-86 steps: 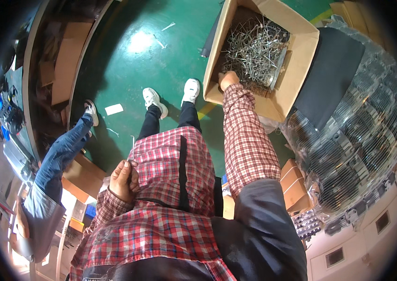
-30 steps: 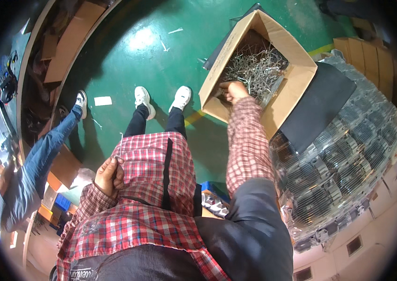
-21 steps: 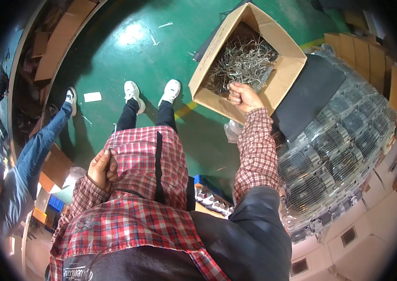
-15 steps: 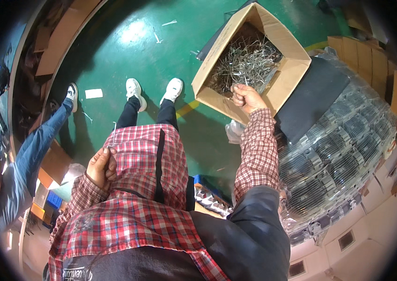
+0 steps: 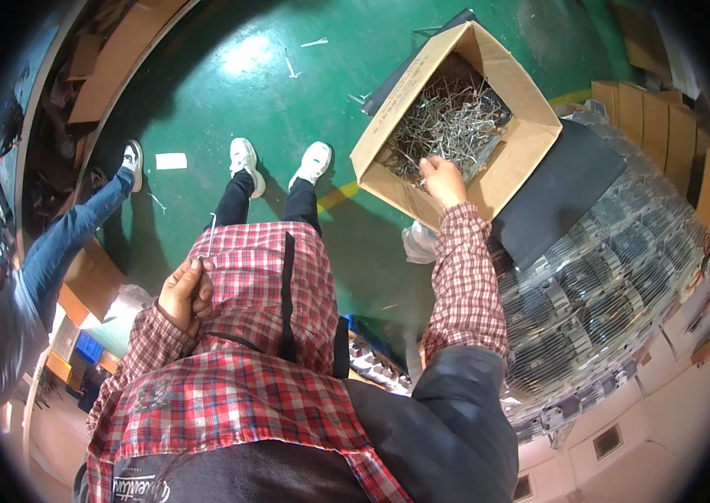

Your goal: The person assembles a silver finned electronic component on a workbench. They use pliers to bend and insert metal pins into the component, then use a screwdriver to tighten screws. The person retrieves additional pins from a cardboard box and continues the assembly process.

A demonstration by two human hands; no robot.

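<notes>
Pinched between the thumb and fingers of my left hand [image 5: 186, 293] is a thin bent metal wire [image 5: 212, 233], its hooked end pointing up and away from me in front of my checked apron. My right hand [image 5: 444, 181] reaches over the near wall of an open cardboard box [image 5: 513, 172]. Inside lies a tangled heap of thin bent metal wires [image 5: 447, 117]. The right fingertips are drawn together at the near edge of that heap. Whether they hold a wire cannot be made out.
Right of the box are a black flat panel [image 5: 560, 189] and a stack of plastic-wrapped metal parts [image 5: 606, 268]. A clear plastic bag [image 5: 418, 243] lies by the box. Another person's leg [image 5: 78, 226] shows at left. Cardboard boxes [image 5: 648, 117] stand at far right.
My right hand has shifted slightly, its fingers now reaching forward to the heap rather than curled in above it. The left hand still holds the wire, which has tilted a little.
</notes>
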